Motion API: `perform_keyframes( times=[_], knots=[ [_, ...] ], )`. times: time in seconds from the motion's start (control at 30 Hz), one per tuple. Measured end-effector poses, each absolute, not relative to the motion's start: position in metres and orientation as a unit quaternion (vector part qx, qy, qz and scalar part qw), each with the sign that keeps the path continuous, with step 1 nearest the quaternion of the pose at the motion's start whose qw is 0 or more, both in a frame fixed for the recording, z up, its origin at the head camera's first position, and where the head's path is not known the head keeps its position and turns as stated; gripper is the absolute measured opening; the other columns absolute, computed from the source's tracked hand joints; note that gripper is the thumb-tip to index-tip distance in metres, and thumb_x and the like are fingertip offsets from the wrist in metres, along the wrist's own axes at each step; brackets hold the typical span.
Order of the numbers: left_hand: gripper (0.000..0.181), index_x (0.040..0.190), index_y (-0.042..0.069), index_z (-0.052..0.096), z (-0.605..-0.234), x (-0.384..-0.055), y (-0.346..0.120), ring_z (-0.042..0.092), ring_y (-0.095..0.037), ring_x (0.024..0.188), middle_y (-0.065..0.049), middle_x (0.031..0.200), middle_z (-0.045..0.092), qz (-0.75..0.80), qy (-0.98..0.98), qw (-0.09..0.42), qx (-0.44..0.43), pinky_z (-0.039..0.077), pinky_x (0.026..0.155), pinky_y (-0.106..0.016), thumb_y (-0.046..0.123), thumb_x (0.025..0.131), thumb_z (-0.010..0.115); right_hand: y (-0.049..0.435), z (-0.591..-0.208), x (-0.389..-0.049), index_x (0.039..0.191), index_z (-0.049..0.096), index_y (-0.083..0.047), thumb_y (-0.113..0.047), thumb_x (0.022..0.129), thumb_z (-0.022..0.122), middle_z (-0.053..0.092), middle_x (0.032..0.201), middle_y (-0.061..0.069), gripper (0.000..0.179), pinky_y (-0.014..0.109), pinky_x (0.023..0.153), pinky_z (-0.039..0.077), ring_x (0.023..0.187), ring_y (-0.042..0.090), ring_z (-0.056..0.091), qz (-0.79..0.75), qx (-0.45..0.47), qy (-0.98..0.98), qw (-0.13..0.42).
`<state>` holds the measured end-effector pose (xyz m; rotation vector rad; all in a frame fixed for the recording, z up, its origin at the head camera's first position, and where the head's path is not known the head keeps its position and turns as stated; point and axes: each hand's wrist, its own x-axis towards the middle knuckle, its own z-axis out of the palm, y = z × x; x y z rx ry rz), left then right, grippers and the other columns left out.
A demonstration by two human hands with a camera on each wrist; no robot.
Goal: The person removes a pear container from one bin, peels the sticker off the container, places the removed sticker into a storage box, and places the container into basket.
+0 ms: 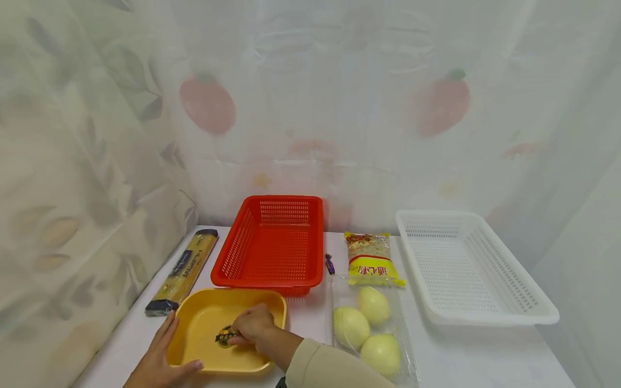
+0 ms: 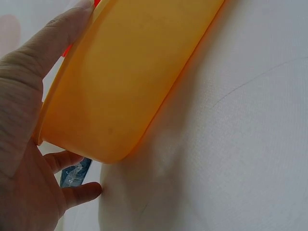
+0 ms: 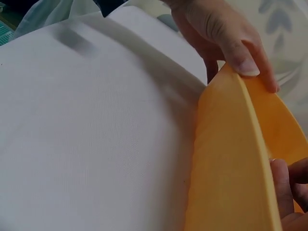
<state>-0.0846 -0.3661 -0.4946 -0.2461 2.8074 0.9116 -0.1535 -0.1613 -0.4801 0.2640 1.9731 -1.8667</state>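
A yellow plastic basin (image 1: 204, 312) stands at the front left of the table, with a dark round label (image 1: 224, 336) on its bottom. My left hand (image 1: 157, 358) spreads around the basin's near left corner, fingers along the left side and thumb along the front rim. In the left wrist view it lies against the outer wall (image 2: 120, 72), its fingers fairly straight. My right hand (image 1: 257, 326) reaches inside the basin, fingers curled, thumb right at the label's edge. Its fingers (image 3: 284, 187) show behind the wall in the right wrist view; I cannot tell whether they pinch anything.
A spaghetti pack (image 1: 186, 269) lies left of the red basket (image 1: 315, 269), which stands behind the basin. To the right are a small purple-wrapped piece (image 1: 330, 264), a yellow-and-clear food bag (image 1: 371, 261) and a clear tray (image 1: 409, 345) of pale round fruits. A white basket (image 1: 485, 318) stands far right.
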Motion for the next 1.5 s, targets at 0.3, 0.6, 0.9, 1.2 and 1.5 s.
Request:
perform_keyframes(
  times=[0.3, 0.6, 0.9, 1.2, 1.5],
  knots=[
    [0.12, 0.149, -0.01, 0.0, -0.495, -0.083, -0.368, 0.009, -0.056, 0.133, -0.028, 0.155, -0.008, 0.308, 0.947, 0.067, -0.065, 0.017, 0.101, -0.07, 0.048, 0.077, 0.077, -0.162, -0.46, -0.148, 0.075, 0.061, -0.002, 0.007, 0.078, 0.073, 0.059, 0.075, 0.015, 0.014, 0.026, 0.054, 0.055, 0.055, 0.023, 0.067, -0.685, 0.077, 0.689, 0.225],
    [0.12, 0.148, -0.011, -0.001, -0.498, -0.083, -0.372, 0.01, -0.057, 0.132, -0.029, 0.154, -0.008, 0.311, 0.947, 0.055, -0.057, 0.018, 0.099, -0.071, 0.048, 0.078, 0.077, -0.159, -0.439, -0.143, 0.077, 0.063, -0.002, 0.006, 0.079, 0.073, 0.063, 0.074, 0.017, 0.013, 0.028, 0.054, 0.056, 0.056, 0.024, 0.067, -0.698, 0.04, 0.671, 0.246],
    [0.118, 0.147, -0.014, 0.002, -0.501, -0.08, -0.375, 0.014, -0.059, 0.13, -0.03, 0.154, -0.005, 0.311, 0.949, 0.035, -0.042, 0.021, 0.096, -0.072, 0.045, 0.078, 0.077, -0.155, -0.416, -0.129, 0.078, 0.065, -0.005, 0.003, 0.081, 0.074, 0.066, 0.077, 0.02, 0.012, 0.029, 0.054, 0.056, 0.056, 0.024, 0.067, -0.697, 0.011, 0.664, 0.27],
    [0.119, 0.147, -0.013, 0.001, -0.5, -0.081, -0.373, 0.013, -0.059, 0.131, -0.029, 0.154, -0.007, 0.315, 0.946, 0.047, -0.051, 0.021, 0.097, -0.071, 0.045, 0.078, 0.077, -0.14, -0.4, -0.119, 0.081, 0.066, -0.004, 0.005, 0.08, 0.074, 0.065, 0.074, 0.015, 0.012, 0.03, 0.052, 0.056, 0.056, 0.024, 0.067, -0.702, -0.025, 0.657, 0.273],
    [0.122, 0.149, -0.007, -0.005, -0.497, -0.086, -0.371, 0.01, -0.057, 0.133, -0.026, 0.155, -0.013, 0.323, 0.938, 0.096, -0.085, 0.019, 0.1, -0.069, 0.053, 0.078, 0.074, -0.11, -0.394, -0.118, 0.087, 0.067, -0.004, 0.003, 0.08, 0.073, 0.066, 0.08, 0.016, 0.011, 0.029, 0.053, 0.056, 0.059, 0.021, 0.067, -0.717, -0.057, 0.628, 0.298]
  ],
)
